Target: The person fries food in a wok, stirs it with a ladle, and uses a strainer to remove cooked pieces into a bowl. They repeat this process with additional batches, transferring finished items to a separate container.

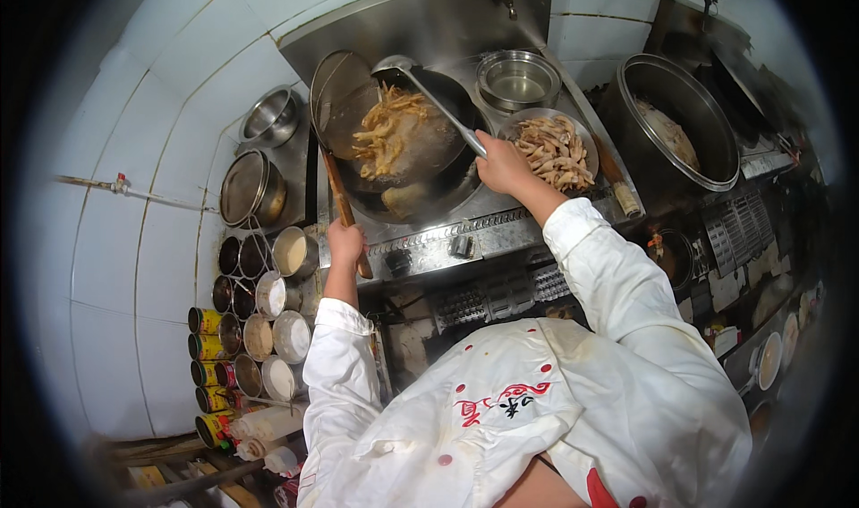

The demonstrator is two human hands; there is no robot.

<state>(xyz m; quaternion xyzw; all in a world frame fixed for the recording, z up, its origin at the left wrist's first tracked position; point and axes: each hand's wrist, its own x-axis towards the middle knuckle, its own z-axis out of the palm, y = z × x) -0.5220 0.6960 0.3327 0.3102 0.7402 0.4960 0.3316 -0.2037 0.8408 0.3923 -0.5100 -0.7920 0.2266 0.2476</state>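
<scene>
My left hand (pixel 345 241) grips the wooden handle of a wire-mesh skimmer (pixel 339 192). Its round mesh head leans over the left side of a large wok (pixel 463 189). In my right hand (pixel 503 164) is a long-handled metal ladle (pixel 436 102), whose bowl rests near the wok's far rim. Golden-brown chicken feet (pixel 389 129) are heaped in the middle of the wok, with bubbling liquid around them. A single pale piece (pixel 405 200) lies nearer the front. Beside my right hand, a round dish (pixel 592 162) carries a pile of paler chicken feet (pixel 553 149).
A metal basin of liquid (pixel 518 82) stands behind the dish. At right, a large stockpot (pixel 731 172) holds a pale lump. Several seasoning pots (pixel 292 337), cans (pixel 208 347) and squeeze bottles (pixel 268 422) line the left. Knobs (pixel 461 246) sit on the stove front.
</scene>
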